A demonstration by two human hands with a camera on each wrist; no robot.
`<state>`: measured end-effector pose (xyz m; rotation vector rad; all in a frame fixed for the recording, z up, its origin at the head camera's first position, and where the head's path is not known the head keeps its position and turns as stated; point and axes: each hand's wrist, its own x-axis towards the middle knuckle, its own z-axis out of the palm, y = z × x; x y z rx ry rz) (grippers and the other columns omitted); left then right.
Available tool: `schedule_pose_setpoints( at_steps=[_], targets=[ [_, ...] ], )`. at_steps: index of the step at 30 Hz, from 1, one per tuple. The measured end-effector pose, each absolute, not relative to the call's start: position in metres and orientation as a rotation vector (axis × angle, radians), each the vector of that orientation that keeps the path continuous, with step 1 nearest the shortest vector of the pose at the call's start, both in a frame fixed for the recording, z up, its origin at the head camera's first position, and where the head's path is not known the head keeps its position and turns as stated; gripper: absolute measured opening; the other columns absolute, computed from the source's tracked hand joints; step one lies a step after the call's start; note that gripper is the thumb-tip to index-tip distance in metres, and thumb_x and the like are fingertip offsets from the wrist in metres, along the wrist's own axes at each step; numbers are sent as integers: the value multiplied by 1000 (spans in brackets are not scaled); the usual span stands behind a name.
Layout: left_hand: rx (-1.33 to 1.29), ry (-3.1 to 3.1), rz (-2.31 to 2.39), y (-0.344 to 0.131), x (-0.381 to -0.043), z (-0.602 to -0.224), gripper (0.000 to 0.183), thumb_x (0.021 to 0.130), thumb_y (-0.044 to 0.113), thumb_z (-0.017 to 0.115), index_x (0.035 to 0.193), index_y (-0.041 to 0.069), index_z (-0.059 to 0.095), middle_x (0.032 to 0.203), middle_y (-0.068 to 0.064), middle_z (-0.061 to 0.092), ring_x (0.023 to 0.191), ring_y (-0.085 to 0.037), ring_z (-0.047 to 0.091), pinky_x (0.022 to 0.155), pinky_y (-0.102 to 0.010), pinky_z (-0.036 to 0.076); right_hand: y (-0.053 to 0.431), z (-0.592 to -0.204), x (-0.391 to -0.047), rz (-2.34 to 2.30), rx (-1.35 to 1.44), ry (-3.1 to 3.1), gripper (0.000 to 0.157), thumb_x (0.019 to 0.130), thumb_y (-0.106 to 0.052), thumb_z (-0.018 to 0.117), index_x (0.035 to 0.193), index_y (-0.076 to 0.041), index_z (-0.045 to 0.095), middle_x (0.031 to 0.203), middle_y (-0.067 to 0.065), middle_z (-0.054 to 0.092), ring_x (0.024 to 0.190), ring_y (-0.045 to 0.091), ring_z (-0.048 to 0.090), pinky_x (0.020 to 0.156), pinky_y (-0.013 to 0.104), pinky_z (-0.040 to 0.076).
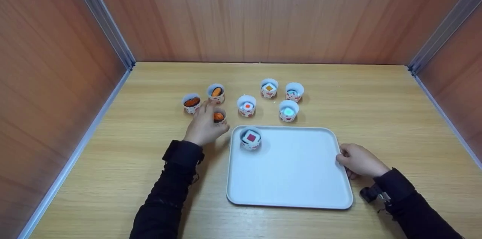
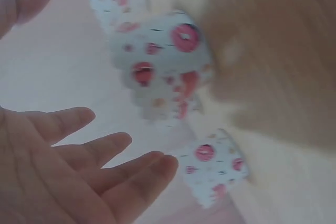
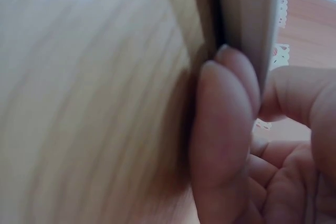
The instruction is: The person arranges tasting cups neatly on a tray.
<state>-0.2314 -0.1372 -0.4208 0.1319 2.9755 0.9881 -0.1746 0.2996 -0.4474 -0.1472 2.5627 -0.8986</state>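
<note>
The left hand (image 1: pixel 208 124) is spread over a small patterned paper cup (image 1: pixel 219 116) with an orange-topped piece in it. In the left wrist view its fingers (image 2: pixel 149 182) are apart, with the nearest cup (image 2: pixel 163 66) in front of them. Beside that hand stand two more cups, one with a dark orange piece (image 1: pixel 192 102), the other with an orange-and-black piece (image 1: pixel 216 92). At the right, the right hand (image 1: pixel 359 160) grips the edge of a white tray (image 1: pixel 297 171), thumb above and fingers underneath. On the tray's far left corner sits a cup with a white, red-centred piece (image 1: pixel 250 138).
Beyond the tray stand several more cups: one with a red-dotted piece (image 1: pixel 246 106), one with a yellow-centred piece (image 1: pixel 269 87), and two with pale bluish pieces (image 1: pixel 289 111). Wood-grain panels (image 1: pixel 260 13) wall in the table at the back and sides.
</note>
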Motion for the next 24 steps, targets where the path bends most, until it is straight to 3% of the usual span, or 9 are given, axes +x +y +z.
schedule_pose_setpoints(
  at_steps=[3,6,12,19,24],
  targets=[
    [89,2956,975,-140,-236,-426,90,82,32,75,153,7,26,158,-24,23,144,-44,26,115,-56,29,299,-448,-174,-892,-150,2566,20,95,-12,46,76,-7,43,57,4,55,46,14,54,46,28,48],
    [87,2952,970,-140,-241,-430,93,80,29,78,153,5,26,155,-24,29,140,-42,34,115,-52,31,299,-448,-174,-886,-141,2566,19,95,-12,46,77,-6,44,58,4,55,47,14,53,47,28,48],
    [84,2944,918,-137,-249,-432,82,77,24,82,145,3,42,152,-19,38,137,-34,41,115,-46,33,299,-448,-174,-893,-123,2556,19,95,-13,47,77,-7,43,60,5,55,49,14,55,48,28,50],
    [60,2930,992,-136,-255,-435,44,81,17,78,119,8,59,127,-14,55,118,-29,51,106,-42,42,300,-448,-175,-880,-119,2560,19,95,-14,47,77,-7,44,60,5,56,49,14,56,47,29,50],
    [41,2915,983,-136,-255,-434,57,84,16,75,134,0,52,125,-18,54,113,-30,52,103,-42,44,300,-448,-175,-890,-152,2567,20,95,-13,47,77,-6,44,60,4,56,48,13,56,47,28,50]
  ],
)
